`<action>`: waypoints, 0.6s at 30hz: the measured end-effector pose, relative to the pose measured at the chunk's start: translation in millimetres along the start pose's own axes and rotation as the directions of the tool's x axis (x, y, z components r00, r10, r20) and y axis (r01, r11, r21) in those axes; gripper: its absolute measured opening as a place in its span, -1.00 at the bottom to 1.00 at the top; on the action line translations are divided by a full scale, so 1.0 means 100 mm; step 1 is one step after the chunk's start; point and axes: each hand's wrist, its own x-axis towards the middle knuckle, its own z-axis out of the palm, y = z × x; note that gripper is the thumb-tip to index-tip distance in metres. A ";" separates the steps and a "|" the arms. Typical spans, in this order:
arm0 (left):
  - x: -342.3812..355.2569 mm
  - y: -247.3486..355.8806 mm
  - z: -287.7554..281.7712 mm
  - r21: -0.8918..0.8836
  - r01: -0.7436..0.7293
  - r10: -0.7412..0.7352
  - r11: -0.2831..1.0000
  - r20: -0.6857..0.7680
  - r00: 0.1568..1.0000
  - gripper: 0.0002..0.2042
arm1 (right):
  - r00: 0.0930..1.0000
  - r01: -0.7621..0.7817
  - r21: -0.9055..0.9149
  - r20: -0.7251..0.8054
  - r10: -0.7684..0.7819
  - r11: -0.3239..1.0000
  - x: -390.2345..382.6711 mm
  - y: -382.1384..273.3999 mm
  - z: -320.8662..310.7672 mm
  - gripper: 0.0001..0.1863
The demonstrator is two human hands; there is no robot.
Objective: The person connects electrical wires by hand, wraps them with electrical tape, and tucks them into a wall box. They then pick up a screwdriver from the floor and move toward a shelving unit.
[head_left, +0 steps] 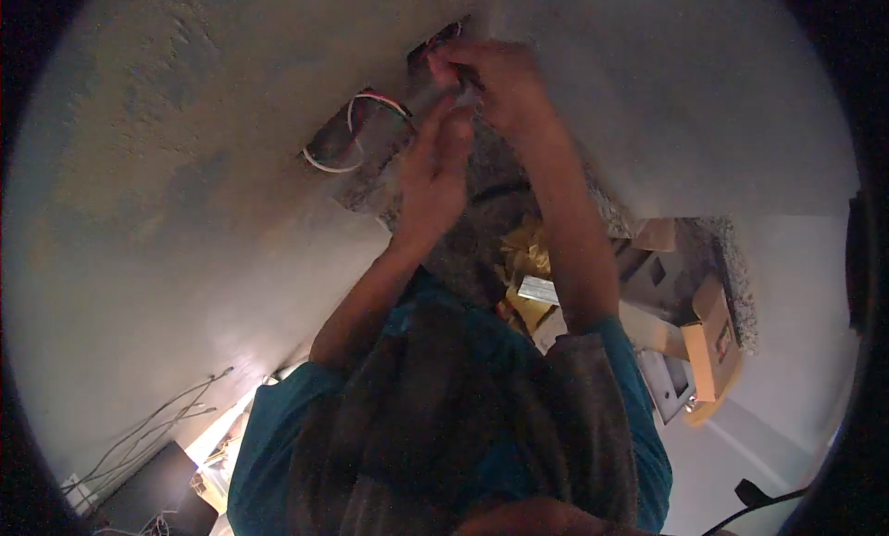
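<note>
Two dark recessed boxes are set in the wall in front of me. Out of the left box (326, 142) come loose white, red and green wires (374, 97), looping toward my left hand (433, 170). That hand is raised with its fingers pressed together, just below the other one. My right hand (500, 81) is at the right box (422, 51), fingers bent in a pinch near its lower edge. A thin reddish wire (447, 34) shows inside that box. What lies between the fingers of either hand is too dim and small to make out.
The plastered wall (139, 203) has rough patches. Below my right forearm lie crumpled yellowish paper (526, 249), a pale metal piece (538, 290), an open cardboard box (711, 346) and grey plates with cut-outs (663, 380). Several loose cables (153, 431) hang from the wall at lower left.
</note>
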 end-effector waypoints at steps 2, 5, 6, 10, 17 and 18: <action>0.03 -0.05 0.04 -0.095 0.087 -0.087 0.992 0.005 0.996 -0.68 | 0.991 -0.133 0.044 -0.025 0.134 0.990 0.00 -0.09 0.04 -0.81; 0.06 0.02 0.05 -0.220 0.215 -0.215 0.952 0.023 0.976 -0.64 | 0.999 -0.047 -0.059 0.003 0.047 0.997 -0.02 -0.21 0.10 -0.79; 0.08 0.07 0.04 -0.255 0.256 -0.260 0.932 0.019 0.965 -0.61 | 0.992 -0.123 -0.060 -0.012 0.122 0.991 -0.05 -0.25 0.14 -0.78; 0.14 0.17 0.09 -0.510 0.308 -0.325 0.803 0.059 0.944 -0.55 | 0.976 -0.219 -0.076 -0.030 0.217 0.973 -0.07 -0.27 0.14 -0.78; 0.17 0.17 0.14 -0.370 0.104 -0.136 0.923 -0.060 0.989 -0.56 | 0.994 -0.087 -0.155 0.051 0.096 0.984 0.06 -0.07 -0.04 -0.73; 0.09 0.20 0.08 -0.196 0.053 -0.066 0.979 -0.058 0.996 -0.58 | 0.993 -0.050 -0.139 0.100 0.065 0.989 0.08 -0.05 -0.05 -0.70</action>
